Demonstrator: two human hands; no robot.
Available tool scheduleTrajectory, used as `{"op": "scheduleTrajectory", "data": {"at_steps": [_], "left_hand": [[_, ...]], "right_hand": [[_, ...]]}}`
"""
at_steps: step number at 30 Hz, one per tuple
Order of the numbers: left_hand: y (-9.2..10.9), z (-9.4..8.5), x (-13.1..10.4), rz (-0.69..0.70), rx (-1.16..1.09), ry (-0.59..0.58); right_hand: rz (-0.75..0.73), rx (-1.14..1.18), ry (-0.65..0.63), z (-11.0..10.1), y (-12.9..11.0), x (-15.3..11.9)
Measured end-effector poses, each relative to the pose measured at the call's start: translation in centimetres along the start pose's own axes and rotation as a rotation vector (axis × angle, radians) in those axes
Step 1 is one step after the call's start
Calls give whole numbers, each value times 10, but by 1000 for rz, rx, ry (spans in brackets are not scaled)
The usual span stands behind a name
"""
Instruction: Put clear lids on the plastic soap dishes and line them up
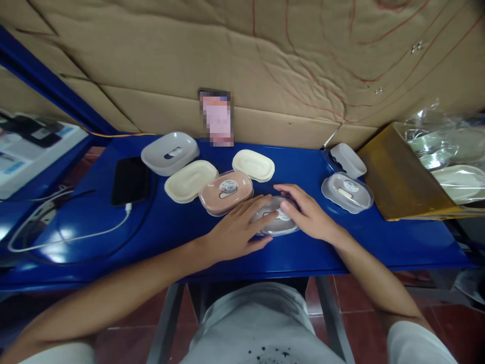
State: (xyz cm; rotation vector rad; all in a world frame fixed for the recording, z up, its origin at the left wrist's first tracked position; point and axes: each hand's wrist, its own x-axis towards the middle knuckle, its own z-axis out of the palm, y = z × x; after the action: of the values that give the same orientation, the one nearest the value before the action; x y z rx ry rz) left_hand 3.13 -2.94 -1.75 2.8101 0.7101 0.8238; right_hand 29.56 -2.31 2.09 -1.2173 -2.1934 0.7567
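A grey oval container [278, 227] with a clear lid and a round label lies near the front edge of the blue table. My left hand [238, 230] rests over its left side, fingers spread across the lid. At its right side, my right hand [306, 212] touches the lid and rim with thumb and fingers apart. Just left of it sits a pink lidded container [226, 192] with a round label. Two cream oval pieces [191, 181] [253, 165] lie behind the pink one. A grey lidded container [347, 191] stands further right.
A light grey tub [170, 153] stands at the back left, near a black phone [131, 181] with a white cable. Another phone [217, 119] leans on the cardboard wall. A grey piece [348, 160] and a box [394, 174] of wrapped containers are at the right.
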Motion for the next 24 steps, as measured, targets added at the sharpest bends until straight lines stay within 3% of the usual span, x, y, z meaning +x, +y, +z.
{"op": "scheduleTrajectory", "data": {"at_steps": [4, 11, 18, 22, 24], "left_hand": [[0, -4, 1, -49, -88, 30], [-6, -9, -1, -33, -91, -44], [-9, -3, -2, 25, 60, -77], [-13, -17, 1, 67, 187, -9], [-18, -31, 3, -38, 280, 71]], "right_hand": [[-175, -110, -234, -13, 1, -9], [-244, -160, -232, -2, 13, -7], [-309, -140, -245, -4, 23, -4], [-228, -252, -212, -5, 19, -3], [-130, -367, -121, -8, 25, -2]]}}
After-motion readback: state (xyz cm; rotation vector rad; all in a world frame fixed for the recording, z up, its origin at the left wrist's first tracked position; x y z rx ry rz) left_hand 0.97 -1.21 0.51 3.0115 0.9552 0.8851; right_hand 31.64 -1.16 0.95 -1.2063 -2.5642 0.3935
